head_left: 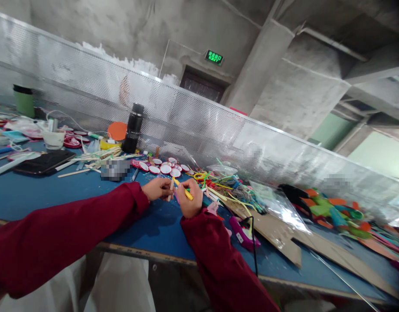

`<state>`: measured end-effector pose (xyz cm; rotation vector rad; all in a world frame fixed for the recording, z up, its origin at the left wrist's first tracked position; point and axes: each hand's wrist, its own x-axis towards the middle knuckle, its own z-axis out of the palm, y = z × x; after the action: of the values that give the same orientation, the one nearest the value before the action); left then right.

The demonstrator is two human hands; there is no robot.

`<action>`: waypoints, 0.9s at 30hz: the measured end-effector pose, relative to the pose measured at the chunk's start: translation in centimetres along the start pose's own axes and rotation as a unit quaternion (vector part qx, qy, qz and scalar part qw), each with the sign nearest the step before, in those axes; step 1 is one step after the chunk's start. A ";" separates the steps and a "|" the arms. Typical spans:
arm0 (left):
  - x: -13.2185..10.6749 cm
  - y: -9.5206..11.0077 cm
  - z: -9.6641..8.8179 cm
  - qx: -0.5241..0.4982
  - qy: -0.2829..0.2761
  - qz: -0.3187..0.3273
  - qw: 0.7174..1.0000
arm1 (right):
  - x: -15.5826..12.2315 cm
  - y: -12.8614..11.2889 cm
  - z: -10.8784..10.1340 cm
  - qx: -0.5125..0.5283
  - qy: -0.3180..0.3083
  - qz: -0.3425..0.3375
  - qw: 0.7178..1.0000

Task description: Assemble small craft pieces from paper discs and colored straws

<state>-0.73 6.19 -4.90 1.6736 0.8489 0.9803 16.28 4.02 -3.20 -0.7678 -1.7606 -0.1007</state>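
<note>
Two bare hands [190, 197] — flat pale stick [171, 187]; smooth yellow pen [188, 194]

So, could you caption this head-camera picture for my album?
A left hand holds a flat, pale, wooden-looking stick, a right hand a slim yellow pen-like tool, over a cluttered blue tabletop.

the green sign [214, 57] above the doorway [202, 86] reads "exit" beneath a row of chinese characters [215, 55]. the black bottle [133, 125] bears pale lettering [130, 130] and the purple case [246, 238] a white label [240, 238], both too small to read.
</note>
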 end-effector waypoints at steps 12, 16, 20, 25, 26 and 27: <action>0.0 0.2 0.1 0.010 -0.001 0.005 1.000 | -0.1 0.0 0.0 0.004 -0.008 0.004 1.000; 0.0 0.0 0.1 0.004 -0.001 0.002 1.000 | 0.0 0.0 0.0 0.008 -0.007 0.010 1.000; 0.0 -0.1 0.1 0.000 0.003 0.001 1.000 | 0.0 0.0 0.1 0.005 -0.010 0.003 1.000; 0.0 -0.1 0.1 0.001 -0.003 0.002 1.000 | 0.0 0.1 0.1 0.005 -0.007 0.008 1.000; 0.0 -0.1 0.1 0.000 -0.002 0.002 1.000 | 0.0 0.1 0.1 0.006 -0.008 0.006 1.000; 0.0 0.0 0.1 0.000 -0.002 0.003 1.000 | 0.0 0.2 0.1 0.007 -0.009 0.005 1.000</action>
<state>-0.63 6.20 -4.95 1.6780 0.8412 0.9811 16.26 4.19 -3.33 -0.7688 -1.7736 -0.0752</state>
